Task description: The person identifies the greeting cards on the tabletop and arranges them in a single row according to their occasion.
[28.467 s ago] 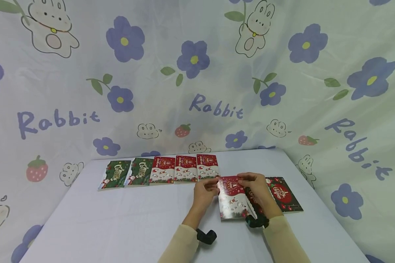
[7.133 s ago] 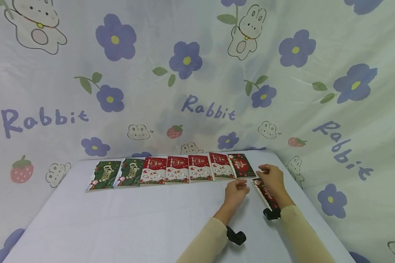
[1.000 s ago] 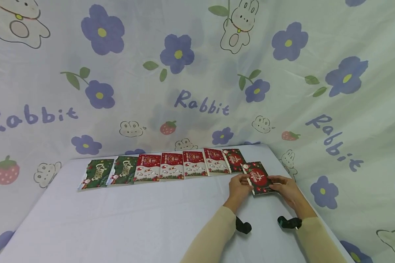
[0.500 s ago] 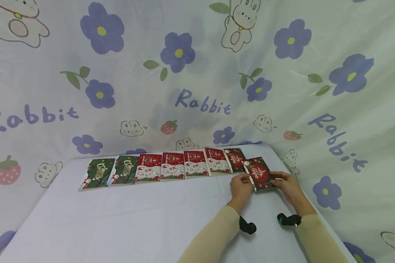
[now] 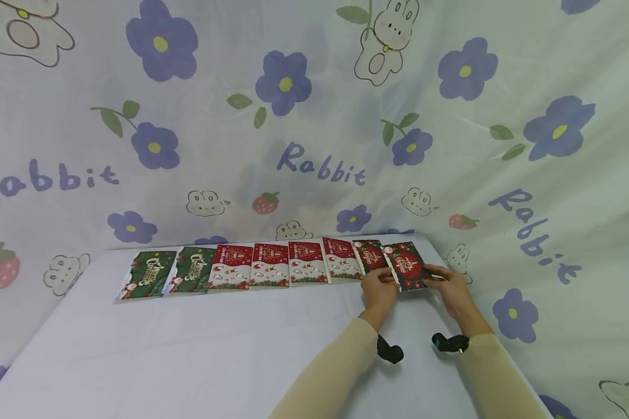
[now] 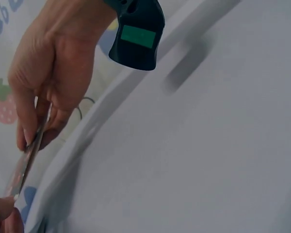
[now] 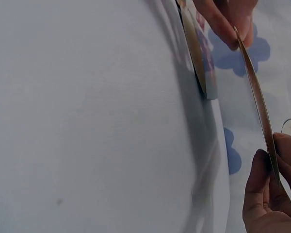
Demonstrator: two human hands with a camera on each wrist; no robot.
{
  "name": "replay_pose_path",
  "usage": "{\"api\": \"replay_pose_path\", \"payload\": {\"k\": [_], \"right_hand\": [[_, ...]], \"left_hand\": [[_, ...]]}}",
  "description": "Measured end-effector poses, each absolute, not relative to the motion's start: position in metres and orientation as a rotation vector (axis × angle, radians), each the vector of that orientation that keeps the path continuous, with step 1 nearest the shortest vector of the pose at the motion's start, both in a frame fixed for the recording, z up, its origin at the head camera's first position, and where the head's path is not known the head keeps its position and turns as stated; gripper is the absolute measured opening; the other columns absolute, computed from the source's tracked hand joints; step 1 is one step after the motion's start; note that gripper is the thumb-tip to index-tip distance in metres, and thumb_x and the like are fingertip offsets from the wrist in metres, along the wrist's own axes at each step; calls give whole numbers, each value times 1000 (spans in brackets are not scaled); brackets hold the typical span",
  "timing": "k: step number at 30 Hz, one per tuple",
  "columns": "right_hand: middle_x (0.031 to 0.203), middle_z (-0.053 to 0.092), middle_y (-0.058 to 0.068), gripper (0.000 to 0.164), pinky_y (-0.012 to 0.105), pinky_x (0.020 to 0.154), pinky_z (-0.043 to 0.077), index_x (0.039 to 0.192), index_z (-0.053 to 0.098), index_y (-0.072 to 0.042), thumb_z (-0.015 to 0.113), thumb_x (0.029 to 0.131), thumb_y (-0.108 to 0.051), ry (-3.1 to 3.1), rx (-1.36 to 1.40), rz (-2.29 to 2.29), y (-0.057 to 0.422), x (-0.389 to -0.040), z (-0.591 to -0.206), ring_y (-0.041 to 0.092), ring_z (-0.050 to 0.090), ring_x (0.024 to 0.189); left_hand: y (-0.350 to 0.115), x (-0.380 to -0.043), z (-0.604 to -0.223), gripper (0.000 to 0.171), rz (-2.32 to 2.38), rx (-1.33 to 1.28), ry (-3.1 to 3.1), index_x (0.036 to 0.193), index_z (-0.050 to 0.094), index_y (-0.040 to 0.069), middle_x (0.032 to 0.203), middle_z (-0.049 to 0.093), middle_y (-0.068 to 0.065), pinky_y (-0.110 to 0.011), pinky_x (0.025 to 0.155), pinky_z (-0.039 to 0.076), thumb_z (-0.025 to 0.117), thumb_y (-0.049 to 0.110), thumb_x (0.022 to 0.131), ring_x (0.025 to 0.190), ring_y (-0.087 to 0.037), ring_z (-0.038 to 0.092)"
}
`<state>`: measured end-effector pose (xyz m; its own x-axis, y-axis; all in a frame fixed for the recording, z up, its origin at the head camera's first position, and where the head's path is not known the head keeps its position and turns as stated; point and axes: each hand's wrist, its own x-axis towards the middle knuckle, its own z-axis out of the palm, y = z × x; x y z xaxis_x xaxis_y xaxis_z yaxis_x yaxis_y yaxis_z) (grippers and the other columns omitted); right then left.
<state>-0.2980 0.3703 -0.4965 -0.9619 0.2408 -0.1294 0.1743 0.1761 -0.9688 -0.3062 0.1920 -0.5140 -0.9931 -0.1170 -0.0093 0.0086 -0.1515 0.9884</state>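
A dark Christmas card with a red circle and a white strip down its left side is between my two hands. My left hand pinches its lower left edge, and my right hand pinches its right edge. Seen edge-on in the right wrist view, the card is raised off the cloth. Just left of it, a matching dark card ends the row, its lower part partly behind my left fingers. In the left wrist view, my right hand grips the card's far side.
Leftward along the back of the white-covered table lie several red-and-white cards and two green cards, slightly overlapping or edge to edge. Behind the row hangs a rabbit-and-flower print curtain. Black cameras sit on both wrists.
Over the last second both hands carry the dark card away from me, up beside the row's right end. Since the oldest frame, a red-and-white card and a dark card have joined the row.
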Motion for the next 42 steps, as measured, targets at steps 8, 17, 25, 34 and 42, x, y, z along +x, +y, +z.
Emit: {"api": "replay_pose_path", "payload": {"k": [8, 17, 25, 34, 42], "right_hand": [[165, 31, 26, 56, 32, 107, 45, 154, 45, 8, 60, 100, 8, -2362, -454, 1909, 373, -317, -497, 38, 37, 144], [162, 36, 30, 56, 52, 122, 33, 151, 47, 10, 61, 97, 10, -2351, -509, 1845, 378, -338, -501, 43, 35, 149], [161, 37, 31, 55, 53, 122, 32, 150, 48, 11, 59, 96, 14, -2341, -555, 1835, 380, -350, -512, 44, 31, 151], [162, 37, 29, 54, 51, 121, 35, 151, 49, 8, 58, 98, 13, -2342, -604, 1826, 378, -356, -512, 43, 35, 150], [163, 35, 31, 54, 51, 121, 34, 153, 45, 9, 56, 100, 10, -2398, -601, 1849, 378, -357, -513, 43, 33, 150]], "left_hand": [[194, -318, -508, 34, -2367, 98, -2066, 113, 77, -8, 104, 73, -15, -27, 80, 61, 77, -18, 81, 94, -20, 71], [194, -326, -508, 30, -2431, -4, -2169, 120, 76, -3, 131, 70, -9, -31, 94, 58, 81, -2, 90, 119, -25, 66], [195, -332, -513, 35, -2522, -120, -2226, 130, 72, -1, 150, 57, -14, -40, 109, 50, 77, 8, 96, 140, -32, 54], [196, -335, -512, 38, -2514, -133, -2269, 133, 70, 0, 148, 60, -12, -44, 111, 48, 76, 12, 97, 142, -33, 52], [196, -335, -515, 40, -2488, -115, -2342, 136, 69, 2, 149, 58, -12, -45, 115, 44, 75, 16, 99, 144, -32, 49]]}}
